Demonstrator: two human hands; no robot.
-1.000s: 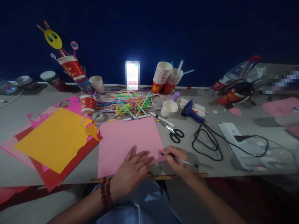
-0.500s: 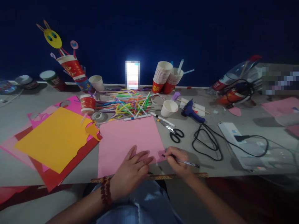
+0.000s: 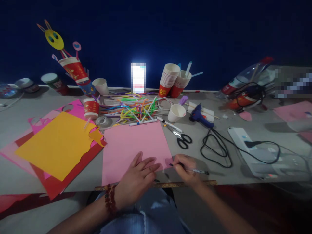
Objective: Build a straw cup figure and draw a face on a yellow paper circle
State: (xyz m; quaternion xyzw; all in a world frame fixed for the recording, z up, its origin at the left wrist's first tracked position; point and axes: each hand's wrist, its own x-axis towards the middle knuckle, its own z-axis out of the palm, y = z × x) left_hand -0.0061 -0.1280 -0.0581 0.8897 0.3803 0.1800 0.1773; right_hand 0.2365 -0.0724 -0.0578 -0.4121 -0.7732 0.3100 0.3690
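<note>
A pink sheet of paper [image 3: 131, 143] lies on the table in front of me. My left hand [image 3: 141, 174] rests flat on its lower right part, fingers spread, holding nothing. Close by on the right, my right hand [image 3: 186, 167] is closed around a pen [image 3: 201, 171]. The pen's tip points left at the sheet's lower right corner. Whether the tip touches the paper, I cannot tell. Scissors [image 3: 181, 138] with black handles lie beyond my right hand, and two white markers [image 3: 143, 123] lie along the sheet's far edge.
Coloured paper sheets [image 3: 56, 146] are piled at left, below a paper-cup figure [image 3: 75, 71]. Behind the pink sheet lie many pipe cleaners [image 3: 136, 107]. Stacked cups [image 3: 169, 78], a glue gun [image 3: 201, 117] with its cord and a power strip [image 3: 243, 149] occupy the right side.
My right hand and the pen's tip have shifted very slightly at the sheet's lower right corner. The left hand stays in place on the paper.
</note>
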